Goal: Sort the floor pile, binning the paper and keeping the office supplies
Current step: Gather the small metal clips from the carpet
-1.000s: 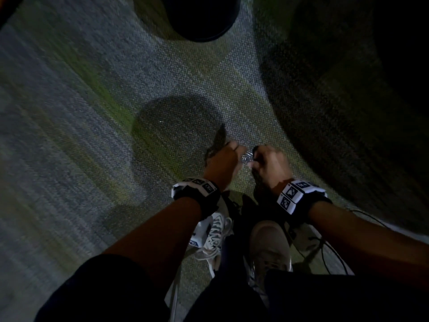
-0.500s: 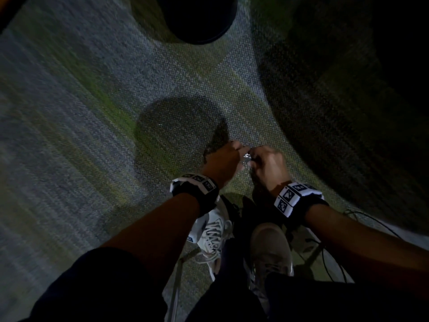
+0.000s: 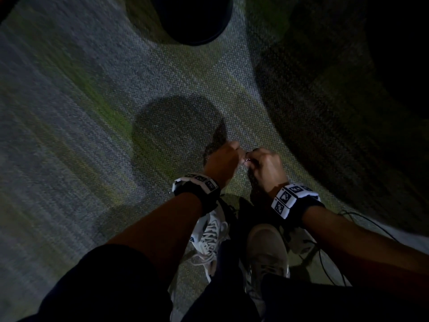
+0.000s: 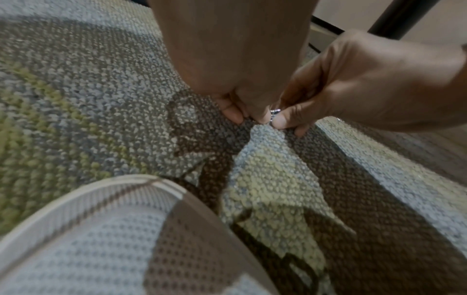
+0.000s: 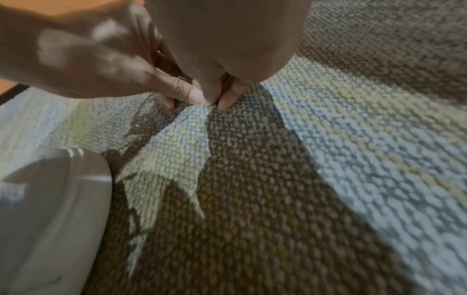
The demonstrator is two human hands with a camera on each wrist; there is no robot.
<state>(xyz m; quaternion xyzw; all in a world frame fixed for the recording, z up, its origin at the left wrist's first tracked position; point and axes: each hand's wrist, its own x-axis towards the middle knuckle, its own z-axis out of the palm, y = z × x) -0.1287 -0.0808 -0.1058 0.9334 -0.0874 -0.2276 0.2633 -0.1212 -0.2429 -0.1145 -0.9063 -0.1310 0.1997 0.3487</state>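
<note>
Person crouches over the carpet [image 3: 92, 112], both hands brought together low, just above the floor in front of the shoes [image 3: 210, 235]. Left hand [image 3: 221, 159] and right hand [image 3: 264, 166] meet fingertip to fingertip. Between them sits a small shiny metal item [image 4: 274, 113], pinched by the right thumb and fingers; too small to identify. Left fingers [image 4: 231, 113] are curled and press against the same item from the other side. Hands are off the carpet, their shadows falling below. A dark round bin [image 3: 192, 19] stands farther ahead, well apart from the hands. Thin black cable [image 3: 325, 263] trails by the right foot
</note>
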